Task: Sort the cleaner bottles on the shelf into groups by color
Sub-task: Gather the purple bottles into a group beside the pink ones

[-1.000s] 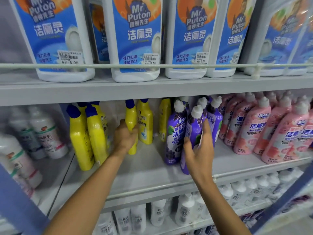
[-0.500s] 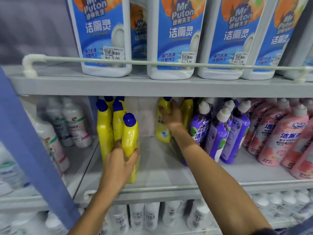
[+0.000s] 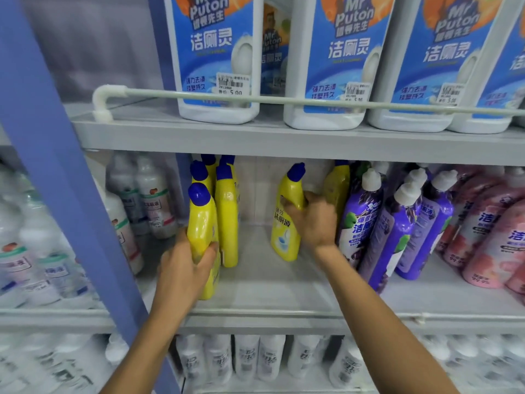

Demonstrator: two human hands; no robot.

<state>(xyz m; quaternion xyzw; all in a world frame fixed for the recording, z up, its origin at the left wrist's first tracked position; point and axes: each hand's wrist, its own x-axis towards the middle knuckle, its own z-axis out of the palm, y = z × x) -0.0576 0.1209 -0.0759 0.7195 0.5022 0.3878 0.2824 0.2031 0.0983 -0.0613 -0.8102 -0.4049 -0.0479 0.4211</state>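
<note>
On the middle shelf (image 3: pixel 270 291) my left hand (image 3: pixel 184 268) grips a yellow bottle with a blue cap (image 3: pixel 202 220) at the front of a cluster of yellow bottles (image 3: pixel 227 211) on the left. My right hand (image 3: pixel 314 220) grips another yellow bottle (image 3: pixel 285 223), tilted left, in the shelf's middle. One more yellow bottle (image 3: pixel 338 189) stands behind that hand, against the purple bottles (image 3: pixel 395 223). Pink bottles (image 3: pixel 483 228) fill the right end.
A blue upright post (image 3: pixel 56 166) bounds the shelf on the left, with white bottles (image 3: pixel 147 200) beyond it. Large white jugs with blue labels (image 3: pixel 326 61) stand on the upper shelf behind a rail (image 3: pixel 284 100). White bottles (image 3: pixel 255 356) fill the shelf below.
My left hand has set its yellow bottle in front of the left yellow cluster. My right hand has left the purple bottles, reached to the back and drawn a yellow bottle forward and leftward.
</note>
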